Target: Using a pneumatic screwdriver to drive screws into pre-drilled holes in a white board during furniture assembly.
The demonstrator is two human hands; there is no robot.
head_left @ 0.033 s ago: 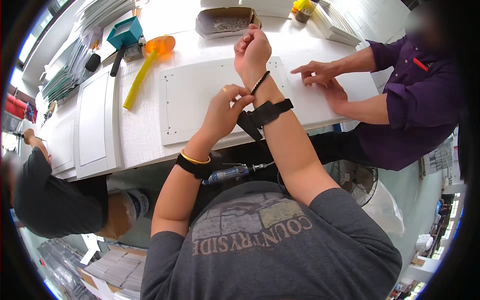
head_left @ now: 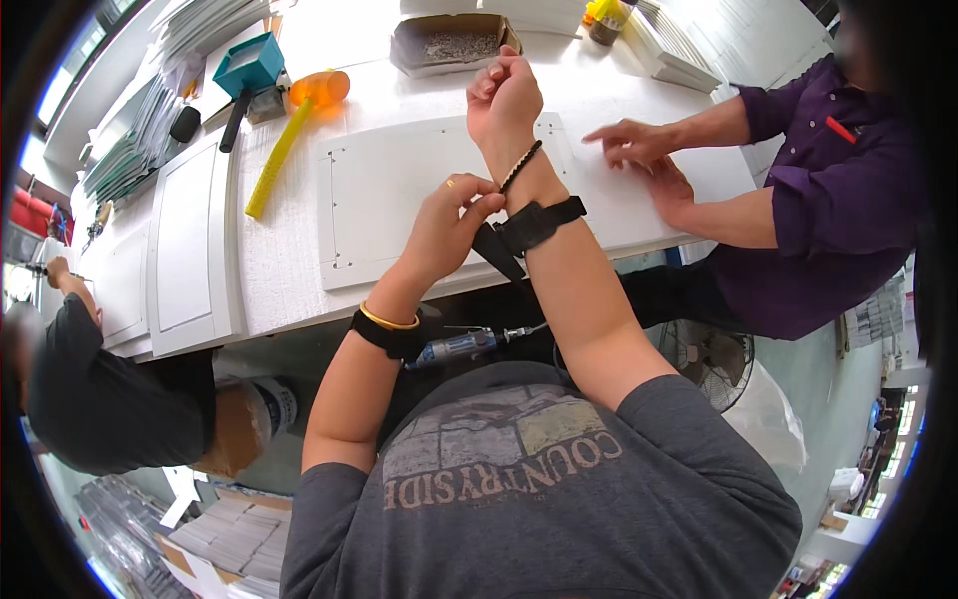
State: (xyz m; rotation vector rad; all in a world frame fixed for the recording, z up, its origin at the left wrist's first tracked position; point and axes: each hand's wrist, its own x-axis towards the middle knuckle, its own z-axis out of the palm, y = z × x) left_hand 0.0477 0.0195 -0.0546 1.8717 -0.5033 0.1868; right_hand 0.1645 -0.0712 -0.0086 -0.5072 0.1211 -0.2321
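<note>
My left hand (head_left: 446, 225) pinches the dark braided bracelet (head_left: 520, 168) on my right wrist between thumb and fingers. My right hand (head_left: 506, 100) is raised above the table with its fingers curled in and nothing visible in them. Below the bracelet, a black strap (head_left: 539, 228) with a small dark box goes round my right forearm, and its loose end hangs down. A gold bangle (head_left: 389, 315) and another black band (head_left: 391, 337) circle my left wrist. Under both hands lies a white panel (head_left: 399, 200) with small dark fittings near its edges.
An orange-headed mallet (head_left: 321, 92), a teal-headed hammer-like tool (head_left: 247, 68) and a cardboard box of small metal pieces (head_left: 449, 46) are on the table. White framed panels (head_left: 195, 245) lie left. A co-worker in purple (head_left: 828, 190) holds both hands over the right end; another works far left.
The purple-shirted co-worker's head has shifted slightly and their extended hand has moved a little. My own hands stay in place.
</note>
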